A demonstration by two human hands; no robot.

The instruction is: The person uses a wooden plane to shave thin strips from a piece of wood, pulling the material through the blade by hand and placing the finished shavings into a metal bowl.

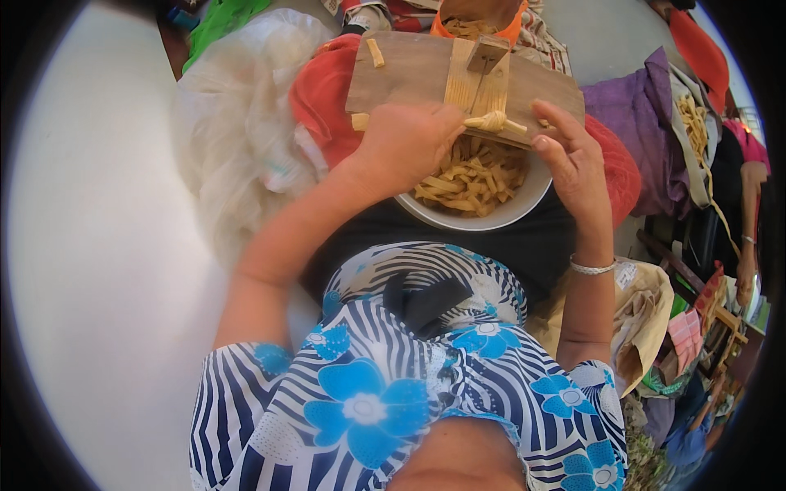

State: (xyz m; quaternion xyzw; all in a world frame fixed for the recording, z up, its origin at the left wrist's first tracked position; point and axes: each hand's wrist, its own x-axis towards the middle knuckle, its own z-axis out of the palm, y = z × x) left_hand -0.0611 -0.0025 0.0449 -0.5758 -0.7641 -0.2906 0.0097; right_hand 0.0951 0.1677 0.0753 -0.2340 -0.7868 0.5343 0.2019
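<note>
A wooden board (401,74) lies across a pale round bowl (512,214), with a small wooden block (489,51) standing on its lighter middle strip. On the board's near edge is a knotted yellowish strip (494,122), flat and folded like dried plant material. My left hand (409,147) is closed over the board's near edge, its fingertips pinching the knotted strip's left end. At the board's right end my right hand (575,159) has thumb and fingers apart, holding nothing that I can see. Many similar knotted pieces (475,180) fill the bowl below.
Left of the board are a red cloth (319,90) and crumpled clear plastic bags (237,123). An orange container (508,24) with more pieces stands behind. To the right are a purple sack (639,123), yellow strips (694,127) and other people's arms (749,221).
</note>
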